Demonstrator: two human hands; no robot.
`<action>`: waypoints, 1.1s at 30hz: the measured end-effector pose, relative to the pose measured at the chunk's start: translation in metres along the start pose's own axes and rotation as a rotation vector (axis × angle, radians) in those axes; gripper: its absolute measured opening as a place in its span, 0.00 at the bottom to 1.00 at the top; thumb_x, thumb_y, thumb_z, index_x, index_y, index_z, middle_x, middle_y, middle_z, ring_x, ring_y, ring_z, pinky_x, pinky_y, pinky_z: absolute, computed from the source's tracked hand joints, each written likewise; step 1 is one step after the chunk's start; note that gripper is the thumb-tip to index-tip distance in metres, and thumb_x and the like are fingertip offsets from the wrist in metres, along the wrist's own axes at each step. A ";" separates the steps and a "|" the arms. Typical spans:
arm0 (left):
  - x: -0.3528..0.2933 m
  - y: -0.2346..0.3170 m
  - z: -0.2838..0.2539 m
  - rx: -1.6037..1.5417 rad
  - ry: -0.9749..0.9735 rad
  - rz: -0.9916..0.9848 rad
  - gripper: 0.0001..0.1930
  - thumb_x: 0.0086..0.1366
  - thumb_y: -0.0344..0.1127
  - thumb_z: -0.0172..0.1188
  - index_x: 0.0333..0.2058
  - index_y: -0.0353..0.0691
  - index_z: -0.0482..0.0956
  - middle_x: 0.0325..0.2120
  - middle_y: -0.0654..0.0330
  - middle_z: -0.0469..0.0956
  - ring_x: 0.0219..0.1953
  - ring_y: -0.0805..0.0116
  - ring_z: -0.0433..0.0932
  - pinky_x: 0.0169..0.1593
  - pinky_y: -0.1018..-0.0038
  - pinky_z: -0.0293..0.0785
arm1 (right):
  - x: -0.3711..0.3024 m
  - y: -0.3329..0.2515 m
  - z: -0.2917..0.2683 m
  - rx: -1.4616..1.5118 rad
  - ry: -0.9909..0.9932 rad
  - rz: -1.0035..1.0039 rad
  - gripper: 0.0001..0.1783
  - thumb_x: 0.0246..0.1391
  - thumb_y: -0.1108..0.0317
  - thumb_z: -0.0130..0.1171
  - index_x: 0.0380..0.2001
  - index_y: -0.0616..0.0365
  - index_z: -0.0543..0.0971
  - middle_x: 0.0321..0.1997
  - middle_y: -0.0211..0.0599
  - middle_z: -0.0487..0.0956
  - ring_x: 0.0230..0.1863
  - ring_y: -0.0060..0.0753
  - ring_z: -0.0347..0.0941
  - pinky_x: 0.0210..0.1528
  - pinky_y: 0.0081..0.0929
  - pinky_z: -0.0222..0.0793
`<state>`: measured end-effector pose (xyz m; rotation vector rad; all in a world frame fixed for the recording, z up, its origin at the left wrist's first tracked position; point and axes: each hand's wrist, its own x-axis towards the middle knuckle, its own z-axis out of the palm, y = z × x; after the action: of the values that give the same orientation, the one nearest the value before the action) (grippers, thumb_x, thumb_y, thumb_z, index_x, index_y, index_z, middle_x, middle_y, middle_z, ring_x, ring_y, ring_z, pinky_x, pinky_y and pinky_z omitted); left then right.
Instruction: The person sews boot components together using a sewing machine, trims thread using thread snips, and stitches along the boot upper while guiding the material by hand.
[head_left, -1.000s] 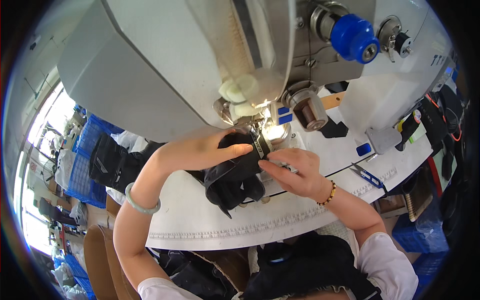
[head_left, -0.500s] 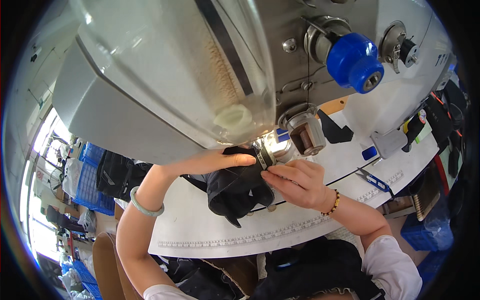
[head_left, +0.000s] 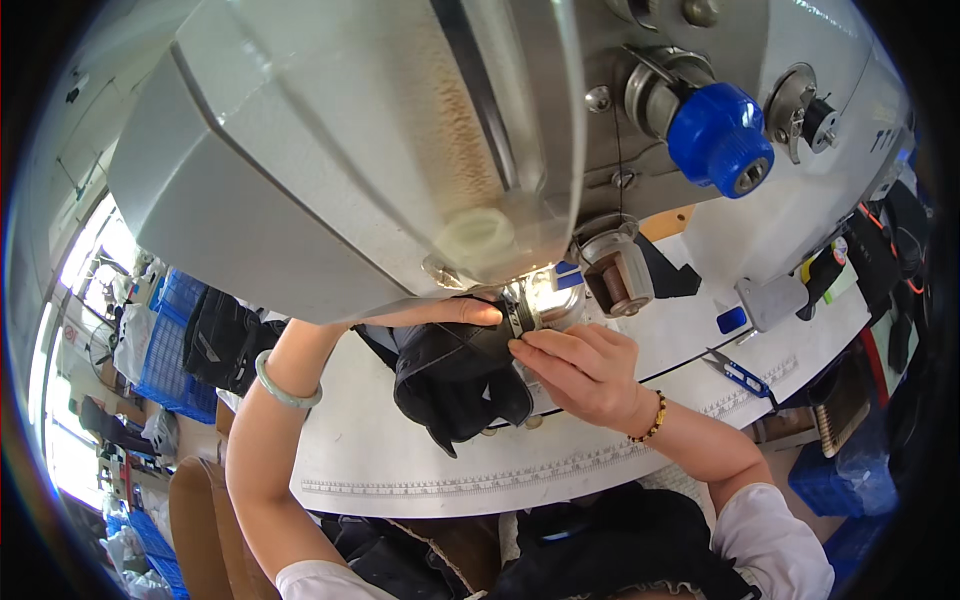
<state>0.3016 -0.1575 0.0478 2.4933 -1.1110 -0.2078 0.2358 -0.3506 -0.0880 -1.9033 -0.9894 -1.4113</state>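
Observation:
Under the lit needle area of a sewing machine (head_left: 270, 210) lies a crumpled black fabric piece (head_left: 455, 385) with a narrow band along its edge. My left hand (head_left: 430, 313) lies over the fabric's far left side, its thumb stretched along the top near the band. The other left fingers are hidden by the fabric and the machine head. At the band's right end, my right hand (head_left: 590, 375) pinches the edge between thumb and fingertips. Folds of the fabric hang toward me over the white table (head_left: 400, 455).
A blue knob (head_left: 720, 140) and a thread bobbin (head_left: 617, 285) sit on the machine's front. Blue-handled thread snips (head_left: 740, 375) lie on the right, near a ruler strip (head_left: 500, 470) along the table edge. Blue crates (head_left: 180, 350) with black bags stand at left.
The view has shifted a little, with the machine sitting further right in it. Both hands and the black fabric have moved slightly left relative to the needle area. The grip looks the same.

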 end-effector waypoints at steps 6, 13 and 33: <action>-0.001 0.000 -0.002 0.033 0.029 -0.104 0.32 0.47 0.60 0.66 0.44 0.43 0.75 0.40 0.62 0.76 0.43 0.65 0.73 0.47 0.72 0.69 | 0.000 0.003 0.003 -0.031 0.009 -0.012 0.15 0.37 0.75 0.62 0.34 0.60 0.80 0.37 0.28 0.75 0.22 0.19 0.66 0.19 0.15 0.57; -0.001 -0.004 -0.003 0.259 -0.023 -0.036 0.31 0.47 0.61 0.66 0.41 0.41 0.77 0.38 0.61 0.77 0.41 0.65 0.74 0.46 0.71 0.70 | 0.001 0.002 0.005 -0.054 0.094 0.002 0.20 0.32 0.75 0.68 0.35 0.55 0.81 0.33 0.25 0.72 0.22 0.23 0.65 0.20 0.18 0.60; -0.013 -0.045 -0.021 0.526 0.323 -0.260 0.31 0.49 0.61 0.63 0.42 0.40 0.77 0.37 0.61 0.77 0.40 0.66 0.74 0.45 0.72 0.70 | 0.002 0.003 0.008 -0.056 0.078 0.106 0.23 0.32 0.76 0.68 0.39 0.49 0.81 0.26 0.25 0.65 0.20 0.21 0.60 0.16 0.18 0.54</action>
<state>0.3299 -0.1144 0.0472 2.9827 -0.7759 0.4620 0.2429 -0.3458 -0.0883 -1.8964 -0.8077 -1.4533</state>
